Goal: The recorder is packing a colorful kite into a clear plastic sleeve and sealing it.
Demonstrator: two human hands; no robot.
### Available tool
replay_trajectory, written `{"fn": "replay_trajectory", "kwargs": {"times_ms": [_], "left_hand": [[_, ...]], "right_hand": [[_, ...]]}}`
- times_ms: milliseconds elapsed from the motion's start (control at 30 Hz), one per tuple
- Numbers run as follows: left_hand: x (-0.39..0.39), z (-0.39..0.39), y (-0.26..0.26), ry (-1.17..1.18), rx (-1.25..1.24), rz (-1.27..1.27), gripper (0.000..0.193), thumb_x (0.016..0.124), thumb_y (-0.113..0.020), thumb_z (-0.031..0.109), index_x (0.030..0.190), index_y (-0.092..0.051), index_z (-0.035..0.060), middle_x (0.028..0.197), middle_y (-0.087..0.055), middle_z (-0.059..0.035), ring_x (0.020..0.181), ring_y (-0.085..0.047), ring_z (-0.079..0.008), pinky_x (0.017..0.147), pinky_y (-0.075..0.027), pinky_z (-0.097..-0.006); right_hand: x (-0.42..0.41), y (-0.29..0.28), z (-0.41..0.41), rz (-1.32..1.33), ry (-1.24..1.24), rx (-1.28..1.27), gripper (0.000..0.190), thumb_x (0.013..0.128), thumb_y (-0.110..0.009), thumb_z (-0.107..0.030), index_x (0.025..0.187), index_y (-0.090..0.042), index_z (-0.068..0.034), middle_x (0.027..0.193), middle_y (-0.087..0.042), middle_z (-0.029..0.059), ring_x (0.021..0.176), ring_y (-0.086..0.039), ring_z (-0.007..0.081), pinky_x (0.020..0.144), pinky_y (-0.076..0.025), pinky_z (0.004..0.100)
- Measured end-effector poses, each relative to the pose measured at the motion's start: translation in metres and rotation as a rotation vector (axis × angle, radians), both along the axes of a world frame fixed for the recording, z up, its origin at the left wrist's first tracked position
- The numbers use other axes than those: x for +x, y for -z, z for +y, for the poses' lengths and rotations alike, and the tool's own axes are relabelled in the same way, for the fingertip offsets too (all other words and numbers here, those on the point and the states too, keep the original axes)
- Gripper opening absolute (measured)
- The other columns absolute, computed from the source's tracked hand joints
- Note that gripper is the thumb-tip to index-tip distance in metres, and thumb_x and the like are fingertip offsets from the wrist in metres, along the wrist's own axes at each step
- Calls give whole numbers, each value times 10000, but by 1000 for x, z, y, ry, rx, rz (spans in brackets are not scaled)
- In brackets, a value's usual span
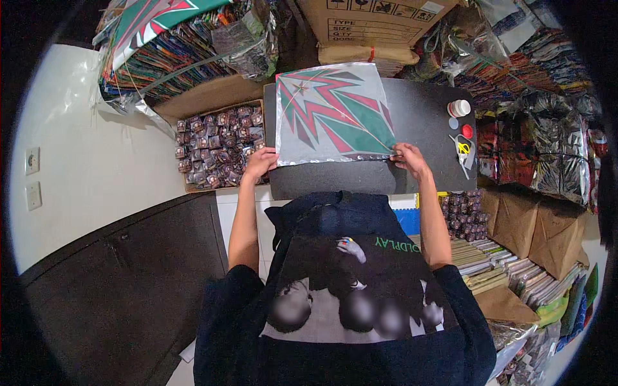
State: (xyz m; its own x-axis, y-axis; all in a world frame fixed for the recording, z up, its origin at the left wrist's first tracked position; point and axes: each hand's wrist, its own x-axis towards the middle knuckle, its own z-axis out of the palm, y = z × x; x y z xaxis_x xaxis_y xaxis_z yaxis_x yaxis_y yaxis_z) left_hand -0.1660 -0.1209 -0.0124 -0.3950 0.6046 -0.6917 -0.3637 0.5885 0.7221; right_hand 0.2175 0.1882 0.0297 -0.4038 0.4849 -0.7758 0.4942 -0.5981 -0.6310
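Observation:
A square kite (338, 113) with a green, red and grey jagged pattern lies over the black table (425, 178), thin sticks crossing its face. Its sheet looks to be in clear plastic. At its near left corner, my left hand (261, 163) pinches the edge between thumb and fingers. My right hand (409, 158) grips the near right corner, where one stick ends.
Left of the table stands a cardboard box (224, 186) of small wrapped items. At the table's right are a white bottle (458, 108), a red cap (466, 130) and yellow-handled scissors (463, 148). Stacked kites (178, 62) and wrapped bundles (531, 144) flank the table.

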Motion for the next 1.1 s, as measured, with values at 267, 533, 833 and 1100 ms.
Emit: {"fn": "replay_trajectory", "kwargs": {"times_ms": [267,533,833,1100], "left_hand": [[-2,0,2,-13,1,-22,275,893,-686,107,1148,-604,41,978,-684,-62,835,-633,-126,713,-532,-253],[-5,-2,-1,73,4,24,324,857,-720,76,1156,-606,22,967,-690,-66,833,-641,-125,708,-532,-251],[-15,-10,-21,105,11,22,241,819,-760,79,1020,-658,-7,887,-706,-61,813,-665,-127,728,-543,-255],[-4,4,-14,142,218,328,162,824,-721,-5,958,-631,-8,877,-690,-69,821,-662,-121,737,-538,-253]], "right_hand": [[1,6,1,-26,-32,54,368,836,-683,-209,1161,-566,-83,946,-675,39,850,-663,143,753,-503,294],[1,16,9,-13,-179,169,450,793,-710,-138,1199,-532,-58,886,-704,64,792,-662,126,672,-505,257],[19,16,14,374,-186,224,501,801,-677,74,1237,-461,-46,812,-607,0,758,-592,90,693,-480,240],[14,29,3,274,-219,536,499,849,-650,52,1269,-410,-71,861,-580,16,792,-566,95,709,-473,247]]}}
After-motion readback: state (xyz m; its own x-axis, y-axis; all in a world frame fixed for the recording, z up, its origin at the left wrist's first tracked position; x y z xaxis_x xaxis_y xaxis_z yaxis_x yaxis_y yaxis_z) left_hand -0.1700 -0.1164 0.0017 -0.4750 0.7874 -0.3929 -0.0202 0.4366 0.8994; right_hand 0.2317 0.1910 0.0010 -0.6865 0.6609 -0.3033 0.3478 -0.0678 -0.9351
